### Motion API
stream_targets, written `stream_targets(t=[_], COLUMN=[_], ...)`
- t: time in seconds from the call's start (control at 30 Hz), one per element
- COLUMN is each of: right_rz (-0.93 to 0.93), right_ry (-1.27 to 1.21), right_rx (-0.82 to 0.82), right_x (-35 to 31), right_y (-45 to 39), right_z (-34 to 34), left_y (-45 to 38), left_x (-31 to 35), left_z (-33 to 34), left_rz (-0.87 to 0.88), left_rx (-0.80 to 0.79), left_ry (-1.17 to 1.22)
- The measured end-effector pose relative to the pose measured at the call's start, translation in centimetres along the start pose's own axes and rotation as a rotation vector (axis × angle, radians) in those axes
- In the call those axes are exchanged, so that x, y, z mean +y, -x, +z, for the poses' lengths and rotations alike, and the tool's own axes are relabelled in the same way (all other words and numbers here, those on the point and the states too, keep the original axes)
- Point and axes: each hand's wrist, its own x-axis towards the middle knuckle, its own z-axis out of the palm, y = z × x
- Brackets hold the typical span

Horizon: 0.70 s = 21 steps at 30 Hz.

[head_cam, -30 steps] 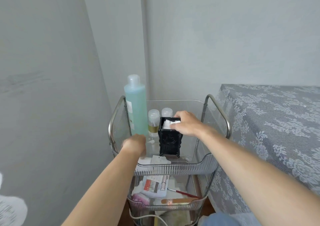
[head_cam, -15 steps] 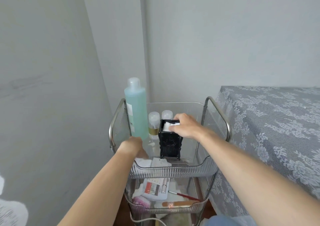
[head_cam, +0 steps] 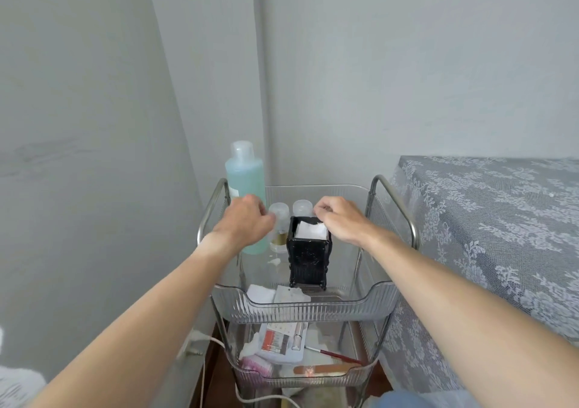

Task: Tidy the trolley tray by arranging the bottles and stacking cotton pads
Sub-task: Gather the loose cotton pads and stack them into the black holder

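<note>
On the clear top tray a tall blue-green bottle stands at the back left. Two small clear-capped bottles stand beside it, the left small bottle and the right small bottle. In front of them a black holder holds white cotton pads. My left hand has curled fingers against the left small bottle. My right hand is above the holder's right rim, fingertips at the right small bottle's cap. Whether either hand grips its bottle is hidden. A loose cotton pad and a white card lie at the tray's front.
The trolley's metal handles rise on both sides. The lower tray holds a packet, a red brush, a nail file and pink items. A lace-covered table is close on the right. Walls close off the left and back.
My left hand rose from the tray's front to the left small bottle. My right hand left the cotton pads in the holder and moved back to the right small bottle.
</note>
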Motion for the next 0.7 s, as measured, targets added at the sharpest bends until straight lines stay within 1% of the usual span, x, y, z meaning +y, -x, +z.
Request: stream_targets(t=[0.1, 0.2, 0.27, 0.37, 0.53, 0.6, 0.7], right_rz=[-0.029, -0.033, -0.053, -0.047, -0.012, -0.004, 0.039], right_ry=[-0.094, -0.205, -0.153, -0.052, -0.067, -0.065, 0.001], right_rx=[0.032, -0.038, -0.07, -0.063, -0.004, 0.009, -0.024], right_x=[-0.8, -2.2, -2.7, -2.6, -2.4, -2.3, -2.1], right_y=[-0.3, -0.3, -0.2, -0.1, 0.2, 0.3, 0.6], right_z=[0.0, -0.2, -0.4, -1.0, -1.8, -2.1, -2.1], left_y=[-0.5, -1.0, -1.2, -1.4, -1.6, -1.6, -1.7], left_x=[1.5, 2.7, 3.2, 3.9, 4.2, 4.0, 3.7], left_z=[-0.6, -0.2, 0.1, 0.2, 0.0, 0.2, 0.9], left_rz=[0.068, 0.095, 0.111, 0.132, 0.089, 0.081, 0.094], left_rx=[-0.144, -0.207, -0.218, -0.204, -0.143, -0.144, -0.12], left_ry=[0.261, 0.358, 0.356, 0.344, 0.427, 0.393, 0.274])
